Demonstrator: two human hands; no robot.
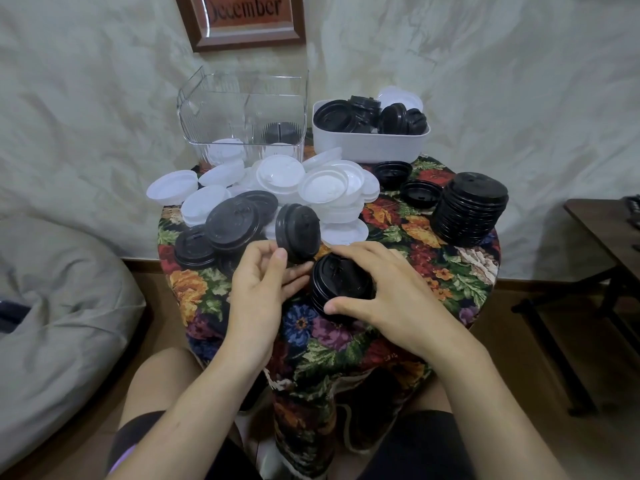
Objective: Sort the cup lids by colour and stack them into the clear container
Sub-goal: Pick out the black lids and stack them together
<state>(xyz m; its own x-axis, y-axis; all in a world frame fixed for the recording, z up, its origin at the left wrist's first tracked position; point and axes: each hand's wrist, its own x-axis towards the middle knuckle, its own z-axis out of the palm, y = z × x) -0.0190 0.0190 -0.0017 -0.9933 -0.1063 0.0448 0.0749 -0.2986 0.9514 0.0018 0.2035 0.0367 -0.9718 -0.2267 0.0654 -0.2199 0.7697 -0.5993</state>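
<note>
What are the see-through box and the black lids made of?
The clear ribbed container looks like hard, glossy plastic: you see through it and light glints on its walls. The round black cup lid pinched by the left hand looks like thin moulded plastic, dull-sheened, with a pressed rim. The short black lid stack gripped by the right hand looks alike.

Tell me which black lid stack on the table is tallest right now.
The tall black stack at far right, standing untouched; the short stack gripped by the right hand is clearly lower.
</note>
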